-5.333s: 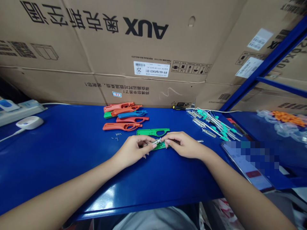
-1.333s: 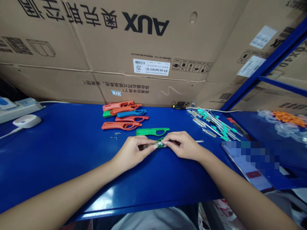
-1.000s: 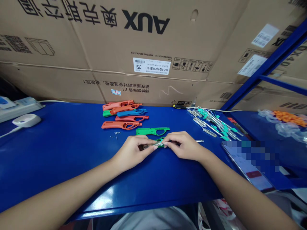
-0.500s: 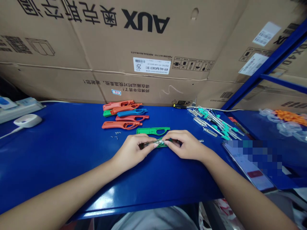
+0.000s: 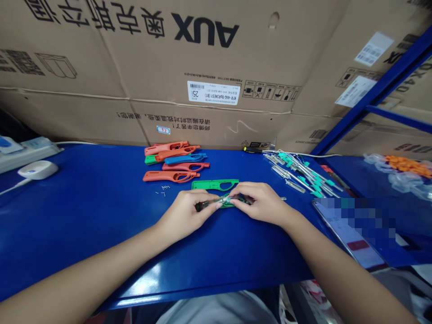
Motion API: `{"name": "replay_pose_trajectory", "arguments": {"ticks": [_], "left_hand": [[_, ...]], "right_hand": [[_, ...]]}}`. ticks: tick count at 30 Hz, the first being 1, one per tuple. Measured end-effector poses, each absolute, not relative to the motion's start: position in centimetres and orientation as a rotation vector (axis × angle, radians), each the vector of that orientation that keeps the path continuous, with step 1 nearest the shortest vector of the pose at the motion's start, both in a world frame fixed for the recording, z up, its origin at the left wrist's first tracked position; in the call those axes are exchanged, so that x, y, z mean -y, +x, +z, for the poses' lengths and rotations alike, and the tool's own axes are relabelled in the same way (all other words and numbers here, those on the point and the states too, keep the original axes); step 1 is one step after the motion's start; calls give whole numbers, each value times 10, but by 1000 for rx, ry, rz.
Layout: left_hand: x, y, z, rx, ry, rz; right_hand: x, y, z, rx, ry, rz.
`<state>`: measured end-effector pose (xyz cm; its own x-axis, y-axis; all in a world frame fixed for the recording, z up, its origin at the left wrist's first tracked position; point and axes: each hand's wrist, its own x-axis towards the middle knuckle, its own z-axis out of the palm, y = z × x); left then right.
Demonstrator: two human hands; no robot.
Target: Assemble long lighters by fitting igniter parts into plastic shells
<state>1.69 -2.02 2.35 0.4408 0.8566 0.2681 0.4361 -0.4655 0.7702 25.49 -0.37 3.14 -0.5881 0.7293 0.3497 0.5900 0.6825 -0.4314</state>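
the left hand (image 5: 188,210) has its thumb and fingertips closed on a small clear lighter part (image 5: 221,199), whose long axis runs roughly left to right. the right hand (image 5: 262,203) meets it at the right end, its fingertips drawn close together; exactly what this grip has hold of is too small to tell. the part lies between the two hands, with more of its length on the left hand's side, over a green lighter casing half (image 5: 228,205) partly hidden by the fingers. the other green casing half (image 5: 209,185) lies just beyond, on the far side, its long axis also left to right on the blue tabletop (image 5: 202,265). small screws (image 5: 164,187) lie to its left, near the orange casing (image 5: 162,176).
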Motion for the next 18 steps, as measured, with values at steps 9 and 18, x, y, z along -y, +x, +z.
{"name": "replay_pose_trajectory", "arguments": {"ticks": [9, 18], "left_hand": [[18, 14, 21, -1069, 2095, 902], [20, 15, 21, -1021, 2033, 939]], "right_hand": [[0, 253, 28, 2279, -902, 600], [1, 250, 25, 2158, -934, 777]]}}
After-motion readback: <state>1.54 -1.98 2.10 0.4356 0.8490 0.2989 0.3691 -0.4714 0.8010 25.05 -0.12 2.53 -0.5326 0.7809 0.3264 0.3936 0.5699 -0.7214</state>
